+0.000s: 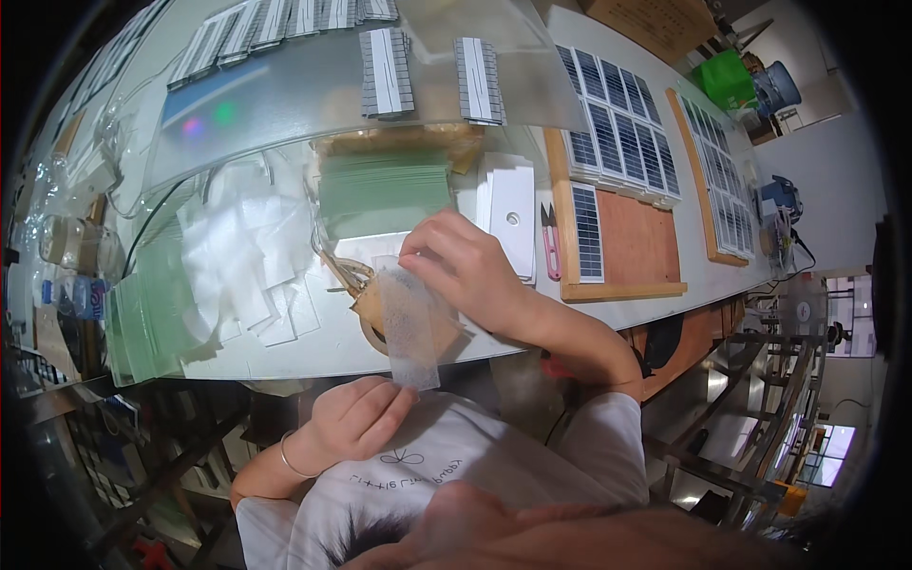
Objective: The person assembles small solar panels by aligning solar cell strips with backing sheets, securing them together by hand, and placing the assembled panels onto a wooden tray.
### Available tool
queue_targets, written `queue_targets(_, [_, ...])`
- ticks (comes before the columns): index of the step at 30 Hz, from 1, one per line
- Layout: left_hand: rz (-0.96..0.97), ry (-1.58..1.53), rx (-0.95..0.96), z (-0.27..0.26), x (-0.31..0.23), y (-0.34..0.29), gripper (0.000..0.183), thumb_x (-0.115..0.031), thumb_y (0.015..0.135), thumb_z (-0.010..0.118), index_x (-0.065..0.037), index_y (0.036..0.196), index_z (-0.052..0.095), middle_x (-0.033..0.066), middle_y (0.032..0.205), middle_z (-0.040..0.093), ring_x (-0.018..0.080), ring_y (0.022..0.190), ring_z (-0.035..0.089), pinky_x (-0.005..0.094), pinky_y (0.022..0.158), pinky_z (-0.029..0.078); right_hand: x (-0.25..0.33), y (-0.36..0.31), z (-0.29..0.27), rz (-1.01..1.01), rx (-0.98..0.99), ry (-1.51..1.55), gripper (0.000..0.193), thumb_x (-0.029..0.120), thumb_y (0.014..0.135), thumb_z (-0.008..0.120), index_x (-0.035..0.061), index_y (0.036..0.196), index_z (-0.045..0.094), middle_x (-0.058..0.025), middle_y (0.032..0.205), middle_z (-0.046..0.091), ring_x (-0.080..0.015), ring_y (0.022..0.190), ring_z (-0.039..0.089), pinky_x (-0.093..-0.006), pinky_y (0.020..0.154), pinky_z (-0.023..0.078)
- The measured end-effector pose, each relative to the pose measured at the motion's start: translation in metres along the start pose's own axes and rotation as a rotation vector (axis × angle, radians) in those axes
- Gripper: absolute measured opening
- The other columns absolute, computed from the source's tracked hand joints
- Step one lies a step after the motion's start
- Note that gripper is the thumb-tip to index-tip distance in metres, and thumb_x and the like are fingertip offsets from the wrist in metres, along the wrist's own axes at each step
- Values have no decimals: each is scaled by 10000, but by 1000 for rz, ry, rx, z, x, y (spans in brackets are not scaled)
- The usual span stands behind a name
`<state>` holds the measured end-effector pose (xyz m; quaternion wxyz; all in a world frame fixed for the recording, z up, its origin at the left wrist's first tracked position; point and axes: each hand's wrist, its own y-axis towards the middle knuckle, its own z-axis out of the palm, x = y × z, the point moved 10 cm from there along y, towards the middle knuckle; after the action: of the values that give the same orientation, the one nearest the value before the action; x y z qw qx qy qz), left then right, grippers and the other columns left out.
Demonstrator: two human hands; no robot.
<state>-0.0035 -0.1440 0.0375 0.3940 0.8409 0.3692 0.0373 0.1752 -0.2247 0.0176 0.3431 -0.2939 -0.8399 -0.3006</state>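
A thin, translucent whitish strip (410, 328) is stretched between my hands at the near edge of the table. My left hand (363, 418) pinches its near end, just off the table edge. Its far end is gripped between the thumb and fingers of my right hand (463, 269). Under the strip lies a tan, flat piece (446, 328) with a rounded edge, partly covered. Just beyond is a stack of pale green, glass-like sheets (383, 195). To its left spreads a loose pile of white translucent sheets (252, 242).
More green sheets (147, 313) lie left. White cards (508, 214) and pink-handled snips (551, 242) lie right, beside a wooden tray (622, 291) with small solar panels (622, 128). A second panel tray (698, 176) stands farther right. A raised clear sheet (313, 85) carries striped bundles (387, 74).
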Motion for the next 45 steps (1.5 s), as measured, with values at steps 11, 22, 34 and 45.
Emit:
queue_targets(11, [-16, -82, -21, 5, 5, -1, 297, -68, 809, 803, -9, 1067, 669, 79, 937, 667, 213, 790, 669, 301, 632, 559, 20, 18, -60, -46, -231, -201, 297, 142, 905, 760, 48, 1156, 632, -146, 1118, 590, -298, 936, 645, -385, 823, 540])
queue_targets(22, [-160, -175, -81, -11, 15, -9, 392, -92, 719, 868, -83, 1069, 692, 51, 918, 645, 243, 757, 640, 350, 606, 505, -82, 167, -149, -51, -50, -644, 612, 408, 816, 835, 80, 1300, 654, -172, 1243, 627, -341, 1243, 558, -418, 1071, 450])
queue_targets(34, [-167, -152, -108, -34, 17, -19, 379, 4, 717, 789, -81, 1070, 681, 28, 853, 666, 217, 702, 644, 324, 570, 479, 55, 114, -166, -110, -166, 181, 268, 5, 938, 699, -6, 1180, 584, -26, 948, 627, -74, 848, 626, -232, 739, 536])
queue_targets(45, [59, -155, -24, -17, -4, -14, 345, -53, 756, 761, -74, 1098, 727, 30, 945, 625, 182, 781, 638, 268, 618, 513, 15, 3, 13, 235, 298, 295, 348, 121, 915, 738, 68, 1242, 633, -57, 1074, 681, -153, 919, 638, -294, 805, 506])
